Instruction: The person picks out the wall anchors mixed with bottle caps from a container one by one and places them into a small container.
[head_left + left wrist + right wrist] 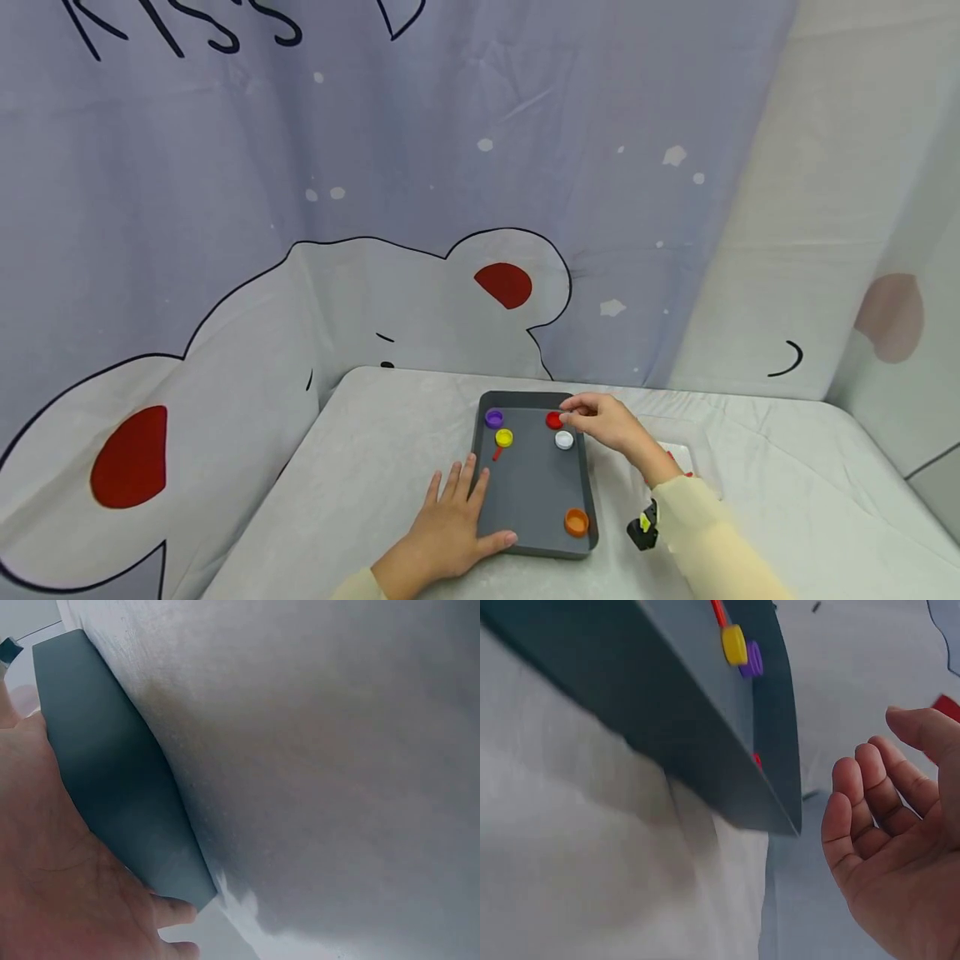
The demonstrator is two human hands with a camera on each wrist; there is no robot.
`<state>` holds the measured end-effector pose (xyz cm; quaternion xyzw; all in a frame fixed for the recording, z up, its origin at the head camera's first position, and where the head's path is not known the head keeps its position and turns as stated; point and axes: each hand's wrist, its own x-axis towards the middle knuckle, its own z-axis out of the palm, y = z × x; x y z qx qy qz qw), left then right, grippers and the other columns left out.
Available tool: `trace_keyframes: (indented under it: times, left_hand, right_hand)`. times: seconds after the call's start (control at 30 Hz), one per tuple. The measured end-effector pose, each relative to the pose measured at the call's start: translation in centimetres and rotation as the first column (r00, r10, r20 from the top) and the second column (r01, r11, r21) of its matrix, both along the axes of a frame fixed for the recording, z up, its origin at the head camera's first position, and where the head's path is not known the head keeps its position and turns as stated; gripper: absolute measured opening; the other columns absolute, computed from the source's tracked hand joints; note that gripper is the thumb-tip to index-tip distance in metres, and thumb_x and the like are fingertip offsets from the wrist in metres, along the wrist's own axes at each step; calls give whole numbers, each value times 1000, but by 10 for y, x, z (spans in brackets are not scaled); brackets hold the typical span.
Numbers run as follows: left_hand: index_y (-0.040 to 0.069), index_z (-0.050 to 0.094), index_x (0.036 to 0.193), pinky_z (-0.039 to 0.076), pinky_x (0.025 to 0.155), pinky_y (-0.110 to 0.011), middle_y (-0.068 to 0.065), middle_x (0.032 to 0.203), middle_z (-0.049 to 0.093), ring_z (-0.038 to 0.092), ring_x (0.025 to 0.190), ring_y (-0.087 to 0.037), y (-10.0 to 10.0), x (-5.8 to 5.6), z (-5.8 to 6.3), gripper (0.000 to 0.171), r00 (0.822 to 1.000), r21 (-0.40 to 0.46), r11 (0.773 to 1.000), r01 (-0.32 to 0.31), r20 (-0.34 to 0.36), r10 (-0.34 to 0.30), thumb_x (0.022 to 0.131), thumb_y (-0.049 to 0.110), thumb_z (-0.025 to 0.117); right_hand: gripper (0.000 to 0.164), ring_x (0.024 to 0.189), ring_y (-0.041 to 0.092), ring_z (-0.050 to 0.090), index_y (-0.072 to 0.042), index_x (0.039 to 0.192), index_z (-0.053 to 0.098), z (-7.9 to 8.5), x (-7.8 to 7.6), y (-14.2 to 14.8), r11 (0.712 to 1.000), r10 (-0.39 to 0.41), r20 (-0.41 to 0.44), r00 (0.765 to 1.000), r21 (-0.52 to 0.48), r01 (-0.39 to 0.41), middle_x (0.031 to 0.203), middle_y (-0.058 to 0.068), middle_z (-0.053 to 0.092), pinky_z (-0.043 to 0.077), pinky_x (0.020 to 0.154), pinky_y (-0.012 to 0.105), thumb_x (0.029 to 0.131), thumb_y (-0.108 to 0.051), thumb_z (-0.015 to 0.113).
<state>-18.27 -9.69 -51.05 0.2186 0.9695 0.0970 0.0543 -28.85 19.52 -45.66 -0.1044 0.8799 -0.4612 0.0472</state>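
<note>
On a grey tray (525, 500) lie several small round pieces: purple (493, 418), yellow (504, 438), red (554, 420), white (564, 440) and orange (576, 522). A short red stick (497, 453) lies just below the yellow piece. My left hand (450, 529) rests on the tray's near left edge, fingers spread and straight; its palm (67, 862) is against the tray wall in the left wrist view. At the tray's far right corner, my right hand (603, 421) hovers beside the red piece. Its fingers curl loosely with nothing between them in the right wrist view.
A clear container (701, 450) with white and red items stands right of the tray, partly behind my right forearm. A black object with a yellow mark (642, 530) shows beside the right sleeve. A printed curtain (405, 167) hangs behind the cloth-covered table (375, 450).
</note>
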Motion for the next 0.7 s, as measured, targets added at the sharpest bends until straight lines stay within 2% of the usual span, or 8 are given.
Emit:
trace_keyframes:
  times: [0.13,0.27,0.47,0.53,0.7]
  left_hand:
    - [8,31,159,13,119,-65,-19,168,14,18,153,-42,0,1,0,103,1000,0,1000,0,8,0,90,83,38]
    - [7,32,159,13,119,-65,-19,168,14,18,153,-42,1,3,2,102,1000,1,1000,-3,25,3,90,82,38]
    - [7,32,159,13,119,-66,-20,168,14,18,153,-42,0,3,5,102,1000,-7,1000,-3,23,3,90,82,39]
    - [7,32,159,13,119,-66,-20,168,14,18,153,-43,0,3,6,102,1000,-10,1000,1,14,-1,90,82,39]
    - [6,32,159,13,118,-66,-21,168,14,18,153,-43,0,3,7,102,1000,-1,1000,8,8,-8,91,81,39]
  right_hand:
    - [29,82,16,62,-6,116,73,-4,0,-17,1000,20,17,1000,6,-20,93,-1,71,51,74,30,94,-25,72]
    - [29,82,22,67,-5,115,73,-8,0,-31,999,39,29,999,8,-39,92,1,72,51,69,30,93,-24,72]
    - [28,84,29,69,-3,114,74,-11,-2,-51,997,80,53,995,4,-80,91,4,72,56,73,34,94,-22,73]
    - [27,83,25,70,-3,114,74,-12,-1,-59,995,95,60,994,19,-96,90,-1,71,57,74,33,94,-21,73]
    - [25,79,22,70,-2,112,74,-11,3,-75,987,131,110,985,74,-139,92,0,71,58,73,32,93,-18,73]
